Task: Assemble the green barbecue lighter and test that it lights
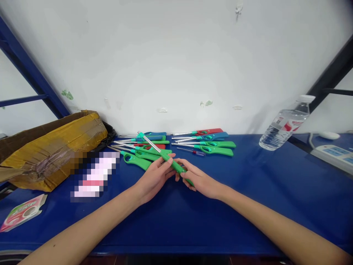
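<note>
A green gas lighter (pixel 178 167) with a long metal barrel is held between both hands above the blue table, its barrel tip angled up to the left. My left hand (pixel 157 175) is closed around its middle, thumb on top. At the handle's lower end, my right hand (pixel 200 178) grips it with thumb and fingers. Behind my left hand lies a pile of lighters (pixel 138 161) in green, blue and red. To the right of it is a second group of lighters (pixel 217 151). A small screwdriver (pixel 197 152) lies just in front of that group.
A cardboard box (pixel 55 147) wrapped in yellow tape stands at the left, beside a blurred-out pinkish item (pixel 95 176) and a printed card (pixel 23 211). At the right are a water bottle (pixel 286 123) and a power strip (pixel 336 154). A white wall (pixel 176 73) rises behind the table (pixel 234 224).
</note>
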